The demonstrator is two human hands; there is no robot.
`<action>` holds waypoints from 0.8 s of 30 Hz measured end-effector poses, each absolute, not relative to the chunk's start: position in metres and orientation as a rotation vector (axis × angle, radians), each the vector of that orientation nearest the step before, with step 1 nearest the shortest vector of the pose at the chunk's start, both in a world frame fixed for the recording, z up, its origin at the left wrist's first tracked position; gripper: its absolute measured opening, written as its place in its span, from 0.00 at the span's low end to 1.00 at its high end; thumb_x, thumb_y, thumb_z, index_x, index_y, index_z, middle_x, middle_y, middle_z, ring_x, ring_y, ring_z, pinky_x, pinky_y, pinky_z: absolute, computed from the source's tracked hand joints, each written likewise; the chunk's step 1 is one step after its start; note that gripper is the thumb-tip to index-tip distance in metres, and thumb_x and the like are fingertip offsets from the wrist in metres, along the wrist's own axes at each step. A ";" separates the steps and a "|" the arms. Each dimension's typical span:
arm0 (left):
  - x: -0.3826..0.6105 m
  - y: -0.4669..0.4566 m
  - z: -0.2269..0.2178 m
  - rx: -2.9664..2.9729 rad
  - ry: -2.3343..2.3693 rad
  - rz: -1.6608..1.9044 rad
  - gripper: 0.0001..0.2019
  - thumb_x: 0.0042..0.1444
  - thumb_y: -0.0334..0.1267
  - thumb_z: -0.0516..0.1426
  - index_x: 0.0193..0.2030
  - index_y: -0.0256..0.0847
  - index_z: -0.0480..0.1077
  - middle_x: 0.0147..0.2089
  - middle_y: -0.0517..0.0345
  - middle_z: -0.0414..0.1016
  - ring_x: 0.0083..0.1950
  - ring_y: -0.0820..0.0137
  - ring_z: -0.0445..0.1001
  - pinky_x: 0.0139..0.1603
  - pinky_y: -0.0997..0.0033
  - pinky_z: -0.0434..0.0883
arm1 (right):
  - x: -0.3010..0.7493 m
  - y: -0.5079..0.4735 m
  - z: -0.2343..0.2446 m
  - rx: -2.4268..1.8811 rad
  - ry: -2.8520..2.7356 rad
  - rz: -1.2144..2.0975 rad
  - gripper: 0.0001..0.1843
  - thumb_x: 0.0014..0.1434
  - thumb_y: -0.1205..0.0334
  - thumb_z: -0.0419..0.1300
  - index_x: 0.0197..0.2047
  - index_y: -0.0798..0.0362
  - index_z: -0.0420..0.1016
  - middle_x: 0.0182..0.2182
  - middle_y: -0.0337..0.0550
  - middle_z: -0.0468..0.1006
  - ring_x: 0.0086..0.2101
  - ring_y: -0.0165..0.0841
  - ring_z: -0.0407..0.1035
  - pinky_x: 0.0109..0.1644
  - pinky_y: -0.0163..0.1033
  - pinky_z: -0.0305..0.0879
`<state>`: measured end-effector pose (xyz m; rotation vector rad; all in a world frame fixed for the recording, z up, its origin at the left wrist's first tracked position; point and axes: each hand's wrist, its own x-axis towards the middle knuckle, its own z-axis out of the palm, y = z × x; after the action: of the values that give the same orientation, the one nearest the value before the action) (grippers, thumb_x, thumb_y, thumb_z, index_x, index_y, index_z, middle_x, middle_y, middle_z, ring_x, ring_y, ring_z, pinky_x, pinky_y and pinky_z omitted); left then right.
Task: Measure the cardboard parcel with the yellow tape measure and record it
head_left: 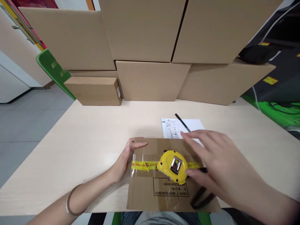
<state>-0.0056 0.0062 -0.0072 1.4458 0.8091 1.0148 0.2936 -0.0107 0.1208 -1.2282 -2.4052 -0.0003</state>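
Observation:
A flat cardboard box [142, 190], with clear tape and a printed frame of text on top, lies at the near edge of the table. My left hand [125, 157] grips its far left corner and side, one finger stretched over the top. On the box sits a yellow tape measure [166, 165] with a metal clip and a black wrist strap [199, 198]. Yellow tape [144, 165] runs across the box to either side of it. My right hand [211, 159], a little blurred, hovers over the right side with fingers apart, its thumb tip beside the tape measure.
Beyond the box, a white printed sheet [172, 128] lies under a black pen [182, 122]. Stacked cardboard boxes [150, 81] form a wall along the table's back, with a smaller box [98, 93] at its left. Dark equipment with cables [281, 72] stands right.

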 end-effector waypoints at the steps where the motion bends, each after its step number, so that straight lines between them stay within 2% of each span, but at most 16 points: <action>1: -0.005 0.007 -0.007 1.457 0.802 1.018 0.28 0.73 0.56 0.36 0.61 0.54 0.73 0.63 0.53 0.64 0.68 0.55 0.61 0.73 0.48 0.53 | 0.286 -0.013 0.114 -1.227 -2.431 -0.005 0.34 0.62 0.33 0.55 0.59 0.50 0.76 0.49 0.59 0.81 0.49 0.59 0.72 0.53 0.67 0.66; 4: -0.005 0.007 -0.006 1.473 0.796 1.028 0.29 0.73 0.56 0.36 0.61 0.54 0.73 0.66 0.53 0.62 0.70 0.54 0.58 0.74 0.48 0.52 | 0.272 -0.017 0.095 -1.208 -2.476 0.111 0.34 0.57 0.32 0.62 0.53 0.51 0.77 0.49 0.57 0.81 0.54 0.58 0.72 0.61 0.68 0.63; 6: -0.006 0.008 -0.007 1.469 0.815 1.018 0.30 0.72 0.58 0.36 0.61 0.53 0.74 0.66 0.53 0.62 0.70 0.54 0.58 0.75 0.47 0.50 | 0.269 -0.020 0.088 -1.205 -2.451 0.265 0.33 0.54 0.34 0.66 0.51 0.51 0.75 0.51 0.57 0.81 0.57 0.58 0.70 0.61 0.67 0.65; 8: -0.008 0.007 -0.008 1.455 0.853 1.010 0.32 0.72 0.59 0.35 0.61 0.52 0.74 0.66 0.53 0.64 0.71 0.54 0.57 0.76 0.47 0.45 | 0.265 -0.023 0.088 -1.184 -2.395 0.447 0.28 0.55 0.40 0.68 0.50 0.49 0.72 0.51 0.54 0.81 0.57 0.55 0.72 0.55 0.61 0.72; 10: -0.008 0.007 -0.007 1.438 0.889 1.008 0.33 0.71 0.60 0.35 0.60 0.50 0.75 0.64 0.53 0.67 0.71 0.53 0.55 0.77 0.49 0.41 | 0.257 -0.023 0.094 -1.116 -2.358 0.623 0.20 0.60 0.49 0.66 0.50 0.48 0.69 0.48 0.50 0.83 0.49 0.49 0.78 0.46 0.52 0.77; 12: -0.008 0.007 -0.007 1.391 0.888 1.016 0.34 0.70 0.63 0.37 0.58 0.48 0.76 0.62 0.52 0.69 0.69 0.52 0.58 0.76 0.50 0.44 | 0.243 -0.018 0.102 -1.016 -2.358 0.707 0.18 0.64 0.53 0.63 0.54 0.49 0.67 0.46 0.48 0.84 0.41 0.44 0.81 0.40 0.48 0.77; 15: -0.005 0.008 -0.007 1.254 0.818 1.022 0.35 0.67 0.66 0.39 0.55 0.45 0.76 0.57 0.50 0.72 0.63 0.53 0.65 0.70 0.53 0.57 | 0.219 -0.004 0.112 -0.895 -2.455 0.684 0.23 0.67 0.54 0.61 0.60 0.52 0.63 0.53 0.52 0.81 0.43 0.45 0.81 0.40 0.48 0.76; 18: -0.004 0.009 -0.009 1.176 0.765 1.026 0.34 0.66 0.68 0.40 0.54 0.47 0.75 0.54 0.51 0.73 0.61 0.53 0.67 0.65 0.53 0.62 | 0.202 0.007 0.114 -0.905 -2.598 0.680 0.25 0.66 0.59 0.61 0.63 0.54 0.62 0.56 0.55 0.80 0.41 0.47 0.81 0.37 0.48 0.75; 21: -0.007 0.010 -0.008 1.293 0.755 1.032 0.36 0.66 0.68 0.38 0.55 0.47 0.75 0.55 0.50 0.72 0.62 0.52 0.64 0.66 0.51 0.60 | 0.201 0.008 0.111 -0.991 -2.580 0.763 0.26 0.66 0.57 0.61 0.64 0.51 0.62 0.50 0.50 0.83 0.35 0.44 0.81 0.34 0.45 0.72; 24: -0.011 0.011 -0.002 1.529 0.787 1.003 0.28 0.67 0.64 0.46 0.59 0.50 0.74 0.54 0.49 0.70 0.60 0.52 0.64 0.66 0.49 0.59 | 0.214 0.006 0.108 -1.093 -2.515 0.809 0.23 0.65 0.54 0.61 0.61 0.49 0.65 0.41 0.45 0.84 0.33 0.41 0.78 0.32 0.42 0.69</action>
<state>-0.0115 0.0112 -0.0019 1.5290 0.7865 1.0031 0.2135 0.0061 0.1078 -1.0926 -2.5147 0.8094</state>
